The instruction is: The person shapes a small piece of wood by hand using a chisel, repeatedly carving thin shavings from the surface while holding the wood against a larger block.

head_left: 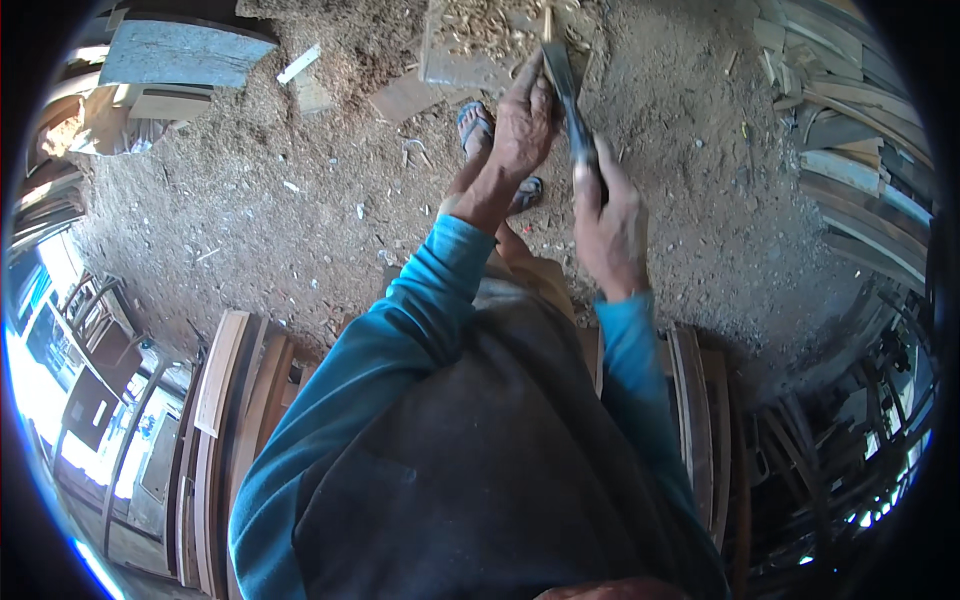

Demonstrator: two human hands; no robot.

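My right hand (610, 225) is closed round the handle of a long, dark, bladed tool (573, 112). The tool points away from me and broadens toward its far end; motion blurs it, so its exact kind is unclear. My left hand (522, 128) lies just left of the tool, its fingers closed and reaching forward. A pale wooden stick (548, 22) shows beyond those fingertips and appears to be in that hand's grip, though the tool partly hides it. Curled wood shavings (480, 28) cover a flat board (455, 68) at the far end.
My sandalled foot (477, 125) stands on a dirt floor (300, 210) littered with shavings and chips. A greyish panel (185, 52) lies at the far left. Stacked planks (865, 175) line the right. More upright boards (225, 375) stand close on my left.
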